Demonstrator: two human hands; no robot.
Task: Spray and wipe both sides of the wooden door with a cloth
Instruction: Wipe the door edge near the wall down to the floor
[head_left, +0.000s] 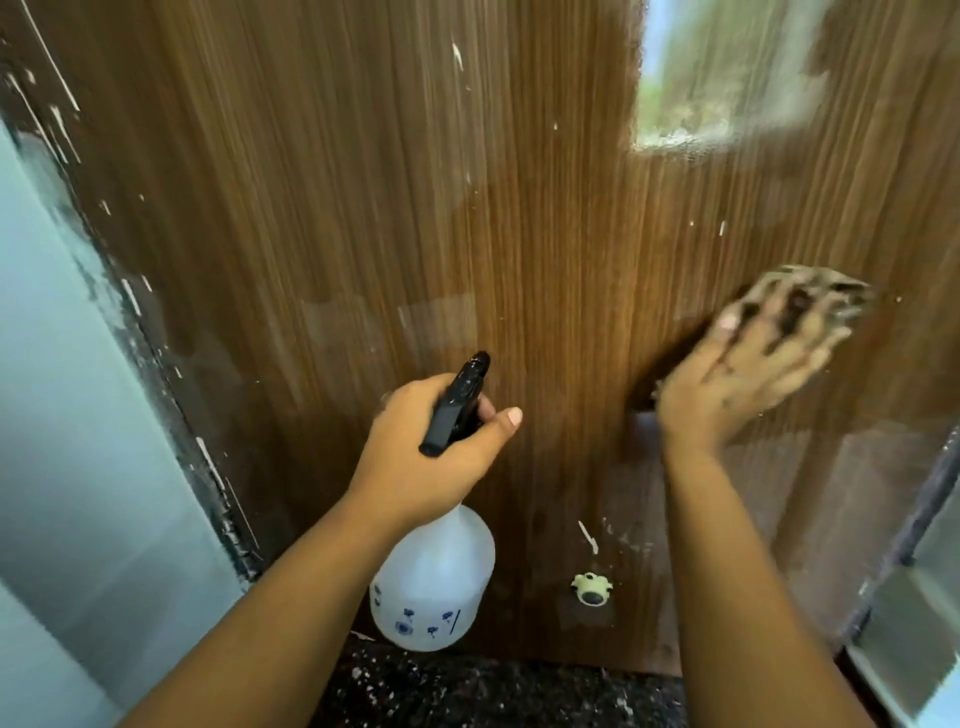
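Note:
The brown wooden door (415, 208) fills the view, with white paint flecks and a glossy reflection at the upper right. My left hand (426, 457) grips the black trigger head of a white spray bottle (431, 582) with blue flower prints, its nozzle pointing at the door. My right hand (748, 379) is spread flat against the door at the right, pressing a dark, blurred cloth (815, 291) that shows beyond and between the fingers. Most of the cloth is hidden under the hand.
A small cream door stopper (591, 590) sticks out low on the door. A pale wall (62, 415) and dark paint-spattered frame (171, 395) stand at the left. Dark speckled floor (493, 691) lies below. A light frame edge (914, 597) is at the lower right.

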